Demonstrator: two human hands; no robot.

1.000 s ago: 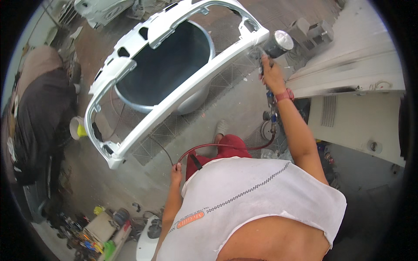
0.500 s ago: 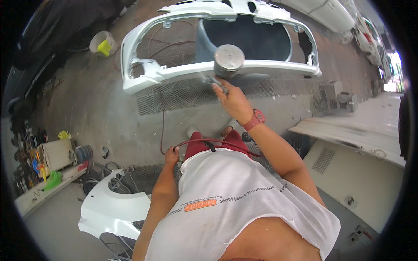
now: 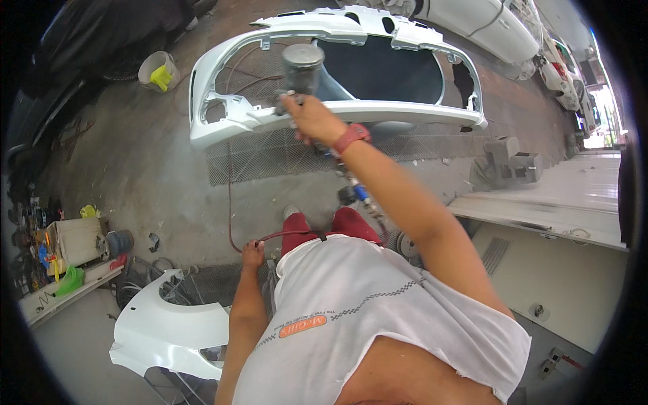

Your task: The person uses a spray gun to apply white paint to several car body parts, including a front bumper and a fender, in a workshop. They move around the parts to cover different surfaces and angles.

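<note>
My right hand [image 3: 314,120] is wrapped round the handle of a spray gun [image 3: 302,66], whose grey cup stands above my fingers. The gun is in front of the left-middle part of a white car bumper cover [image 3: 398,111]; no contact between them can be made out. Below my wrist, a fitting with blue parts [image 3: 358,192] hangs on the gun's air line. Down by my left thigh, my left hand [image 3: 253,254] is closed round a dark red air hose [image 3: 287,235], which crosses in front of my waist and also runs along the floor toward the bumper.
A white fender [image 3: 169,327] rests on a metal stand at lower left. A bucket [image 3: 156,71] with something yellow stands at far left. Left of me is a shelf [image 3: 74,290] with tools and a box. White panels [image 3: 540,202] lie at right, near a grey block-shaped object [image 3: 513,162].
My right hand has swept left with the spray gun along the bumper. The fitting with blue parts has come into view under my forearm. My left hand still grips the hose.
</note>
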